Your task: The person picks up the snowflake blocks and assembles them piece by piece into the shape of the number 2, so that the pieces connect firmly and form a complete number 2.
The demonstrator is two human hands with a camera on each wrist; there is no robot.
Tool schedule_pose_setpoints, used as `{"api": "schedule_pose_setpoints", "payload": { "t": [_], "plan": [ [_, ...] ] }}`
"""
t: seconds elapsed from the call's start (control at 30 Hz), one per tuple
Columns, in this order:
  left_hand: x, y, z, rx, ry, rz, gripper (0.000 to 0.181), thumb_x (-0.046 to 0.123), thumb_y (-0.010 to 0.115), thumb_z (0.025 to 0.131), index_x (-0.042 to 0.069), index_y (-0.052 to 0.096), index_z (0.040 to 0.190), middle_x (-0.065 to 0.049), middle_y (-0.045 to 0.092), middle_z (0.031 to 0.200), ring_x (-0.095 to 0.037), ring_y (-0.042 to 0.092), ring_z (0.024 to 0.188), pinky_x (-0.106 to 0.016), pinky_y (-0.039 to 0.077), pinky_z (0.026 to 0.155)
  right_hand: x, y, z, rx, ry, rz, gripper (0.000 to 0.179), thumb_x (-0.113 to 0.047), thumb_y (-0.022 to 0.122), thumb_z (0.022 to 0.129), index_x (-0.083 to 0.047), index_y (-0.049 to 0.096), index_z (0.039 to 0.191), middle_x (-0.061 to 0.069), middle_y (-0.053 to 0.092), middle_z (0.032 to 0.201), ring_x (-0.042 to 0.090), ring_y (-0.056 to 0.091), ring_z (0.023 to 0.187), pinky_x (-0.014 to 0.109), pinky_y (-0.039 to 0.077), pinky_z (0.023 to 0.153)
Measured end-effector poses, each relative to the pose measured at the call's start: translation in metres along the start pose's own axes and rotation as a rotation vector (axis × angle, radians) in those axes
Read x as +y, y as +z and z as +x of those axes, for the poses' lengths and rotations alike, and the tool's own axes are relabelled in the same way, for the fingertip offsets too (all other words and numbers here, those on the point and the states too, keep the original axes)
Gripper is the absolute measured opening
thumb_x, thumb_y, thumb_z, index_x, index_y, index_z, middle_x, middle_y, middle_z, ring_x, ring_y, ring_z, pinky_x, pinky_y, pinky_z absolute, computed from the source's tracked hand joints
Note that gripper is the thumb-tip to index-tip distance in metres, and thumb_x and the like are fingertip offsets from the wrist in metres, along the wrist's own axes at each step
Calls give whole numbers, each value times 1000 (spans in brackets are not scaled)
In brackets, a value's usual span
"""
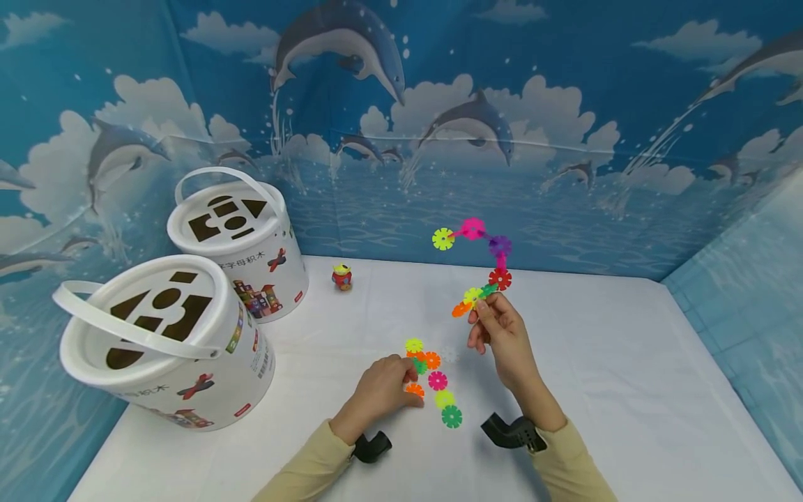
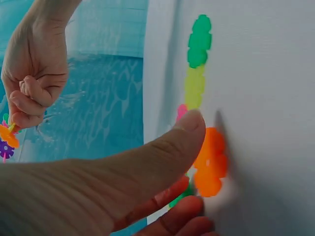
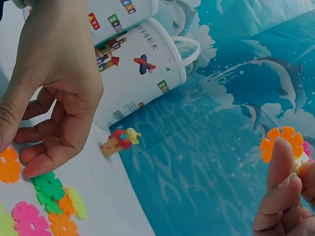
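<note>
Right fingers [image 1: 489,319]: I'm pinching disc chain [image 1: 500,279], centre-right | left fingers [image 1: 398,367]: half-open, gripping nothing, near lower-centre discs [image 1: 438,381] | risk: overhang maybe pulling chain apart

White-topped table [image 1: 633,362]. Left side: near bucket [image 1: 226,376], far bucket [image 1: 276,279], both lidded. Small toy figure [image 1: 341,277] toward back edge. Bright notched discs [image 1: 438,381] grouped mid-table.
</note>
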State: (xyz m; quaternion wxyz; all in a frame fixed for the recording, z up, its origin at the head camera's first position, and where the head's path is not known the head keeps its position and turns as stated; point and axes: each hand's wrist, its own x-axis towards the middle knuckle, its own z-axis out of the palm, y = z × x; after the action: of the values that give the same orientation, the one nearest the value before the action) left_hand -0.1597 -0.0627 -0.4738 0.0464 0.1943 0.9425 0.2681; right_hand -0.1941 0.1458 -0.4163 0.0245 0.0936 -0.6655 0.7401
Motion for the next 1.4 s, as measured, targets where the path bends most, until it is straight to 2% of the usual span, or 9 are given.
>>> {"api": "schedule_pose_setpoints", "payload": {
  "t": [0.13,0.3,0.53,0.73,0.83,0.93,1.1,1.3,1.4],
  "plan": [
    [-1,3,0,-1,-8,30,31,25,87,68,10,64,81,6,43,67,-9,41,61,-20,36,53,3,-1,3,15,38,-1,29,-25,49,101,4,43,99,7,53,80,13,54,50,22,43,44],
    [-1,3,-1,-16,-10,24,30,22,88,67,10,62,79,6,43,67,-10,41,62,-21,37,54,4,-1,3,14,51,-6,29,-26,49,100,2,44,99,9,53,81,13,54,50,21,43,44],
    [-2,-3,-2,-30,-11,-78,29,13,85,70,12,57,77,7,45,62,-9,43,57,-21,38,52,0,-1,1,-25,42,-10,31,-26,49,100,4,42,100,7,54,80,15,54,50,22,44,45],
    [-2,-17,1,9,19,-160,21,14,83,74,13,62,73,10,50,60,-6,47,56,-21,42,55,-5,0,-2,-47,39,-1,30,-26,49,100,3,42,99,7,55,80,15,54,51,21,44,45],
    [1,-28,1,54,30,-225,16,18,83,74,14,67,74,12,55,63,-5,51,59,-21,45,59,-7,0,-3,-49,23,-7,28,-24,49,100,3,43,98,7,55,79,15,55,50,21,45,45],
    [6,-37,-1,112,31,-330,13,19,83,74,13,72,78,12,61,67,-5,56,59,-22,48,59,-11,2,-5,-59,8,-7,27,-22,49,101,4,43,97,7,55,78,16,55,50,22,45,45],
    [15,-48,-6,194,76,-485,12,13,78,78,7,75,88,7,69,77,-7,62,60,-23,52,58,-17,5,-9,-72,4,10,26,-22,50,100,3,44,95,9,54,78,17,55,50,22,45,45],
    [24,-55,-11,335,179,-538,13,13,78,78,9,75,91,8,68,82,-5,63,66,-24,53,59,-25,9,-18,-87,-7,10,24,-22,51,100,1,46,94,11,54,78,18,55,50,22,45,45],
    [27,-57,-14,373,203,-581,13,15,78,79,10,75,91,10,68,83,-5,64,65,-25,54,60,-29,11,-22,-97,-20,8,23,-20,50,100,2,46,94,12,54,78,19,55,50,22,45,46]
  ]
}}
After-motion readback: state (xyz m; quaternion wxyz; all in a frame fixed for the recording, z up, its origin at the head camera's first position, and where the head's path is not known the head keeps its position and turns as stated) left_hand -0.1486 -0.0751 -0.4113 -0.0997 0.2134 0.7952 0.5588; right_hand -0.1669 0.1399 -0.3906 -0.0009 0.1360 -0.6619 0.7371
